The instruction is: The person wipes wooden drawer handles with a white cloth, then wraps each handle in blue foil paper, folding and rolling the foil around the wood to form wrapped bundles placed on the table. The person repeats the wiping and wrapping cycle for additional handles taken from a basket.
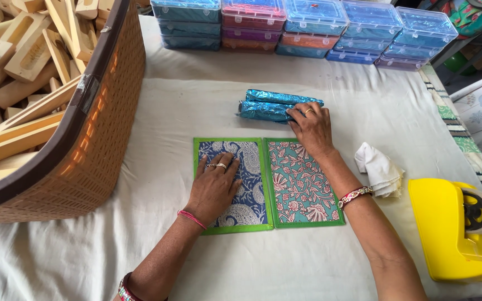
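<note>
The left hand (214,187) lies nearest the camera, palm down with its fingers spread flat on the blue paisley panel (235,184) of an opened green-edged folder (269,184), gripping nothing. Joined to that panel along the middle fold is the teal floral panel (301,184), which lies bare. Beyond the folder, the right hand (311,127) reaches forward and rests on the near end of 2 shiny blue foil-wrapped rolls (269,105), which lie side by side on the white cloth (185,100) just past the folder's far edge; its fingers curl together over the nearer roll, though whether they actually clamp it cannot be told. A crumpled white rag (379,169) sits just right of the right forearm, and a yellow tape dispenser (453,231) stands near the right edge of the table. On the left, a brown woven basket (93,145) holds a heap of pale wooden blocks (23,61). Along the far edge, clear plastic boxes (308,25) with coloured contents stand stacked in a row.
</note>
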